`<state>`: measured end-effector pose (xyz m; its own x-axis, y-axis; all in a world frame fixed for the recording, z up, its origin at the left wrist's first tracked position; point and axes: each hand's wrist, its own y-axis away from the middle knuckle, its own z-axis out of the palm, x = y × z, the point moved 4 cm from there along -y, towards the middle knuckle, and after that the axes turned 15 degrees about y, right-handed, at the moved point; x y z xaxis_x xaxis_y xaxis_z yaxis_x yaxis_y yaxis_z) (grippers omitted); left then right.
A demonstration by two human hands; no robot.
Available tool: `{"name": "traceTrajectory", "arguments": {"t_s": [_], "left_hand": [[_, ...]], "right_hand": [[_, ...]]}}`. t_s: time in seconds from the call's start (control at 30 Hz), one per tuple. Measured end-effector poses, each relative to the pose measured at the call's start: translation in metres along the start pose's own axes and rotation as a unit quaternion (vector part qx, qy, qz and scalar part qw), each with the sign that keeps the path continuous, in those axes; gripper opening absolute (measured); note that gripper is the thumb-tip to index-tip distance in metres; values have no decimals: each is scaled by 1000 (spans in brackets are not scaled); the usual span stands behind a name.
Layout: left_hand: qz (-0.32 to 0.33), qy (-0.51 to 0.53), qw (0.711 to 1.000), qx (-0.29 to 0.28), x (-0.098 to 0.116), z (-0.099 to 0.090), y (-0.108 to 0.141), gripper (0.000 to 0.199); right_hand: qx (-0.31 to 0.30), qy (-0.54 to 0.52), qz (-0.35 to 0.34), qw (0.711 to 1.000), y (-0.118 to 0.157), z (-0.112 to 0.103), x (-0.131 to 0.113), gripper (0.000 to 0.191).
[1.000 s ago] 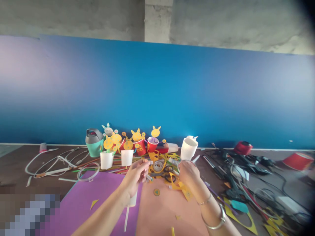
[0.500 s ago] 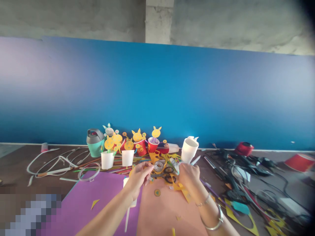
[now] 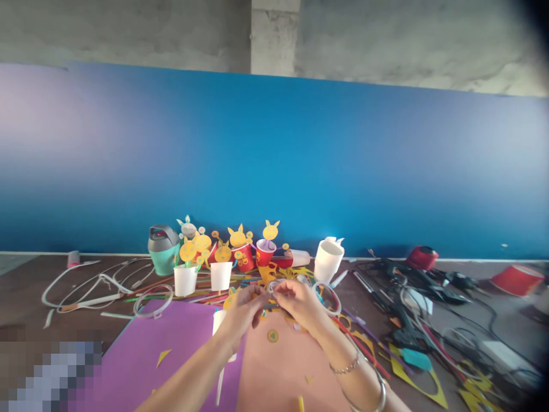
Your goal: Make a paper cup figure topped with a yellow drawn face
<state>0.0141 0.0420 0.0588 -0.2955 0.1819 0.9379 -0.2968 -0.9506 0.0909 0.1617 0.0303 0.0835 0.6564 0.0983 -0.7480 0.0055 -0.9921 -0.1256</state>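
Head view: nearest me, a yellow strip (image 3: 301,404) lies on the pink sheet (image 3: 272,380), with the purple sheet (image 3: 189,329) to its left. A white stick (image 3: 220,388) extends from the white cup (image 3: 218,321), which my left hand (image 3: 242,315) and wrist partly hide. A round disc (image 3: 273,336) sits on the pink sheet, just below my hands. My left fingertips and those of my right hand (image 3: 300,306) come together above it; I cannot tell what they pinch. Behind them stand cups with yellow paper animals (image 3: 187,250), then the blue board (image 3: 274,160).
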Motion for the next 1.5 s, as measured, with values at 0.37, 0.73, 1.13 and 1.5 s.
{"name": "traceTrajectory", "arguments": {"t_s": [0.37,0.73,1.13,1.5], "left_hand": [[-5,110,994,23,-1,1,2,28],[-113,261,958,-31,-9,8,-5,26],[-117,290,950,-13,-15,5,-7,23],[-130,318,939,-28,-11,9,-2,27]], "right_hand": [[93,48,-68,992,0,-9,-4,13],[84,20,-77,993,1,-2,-4,18],[91,37,-66,993,-4,1,4,18],[64,58,-76,993,-2,14,6,12]]}}
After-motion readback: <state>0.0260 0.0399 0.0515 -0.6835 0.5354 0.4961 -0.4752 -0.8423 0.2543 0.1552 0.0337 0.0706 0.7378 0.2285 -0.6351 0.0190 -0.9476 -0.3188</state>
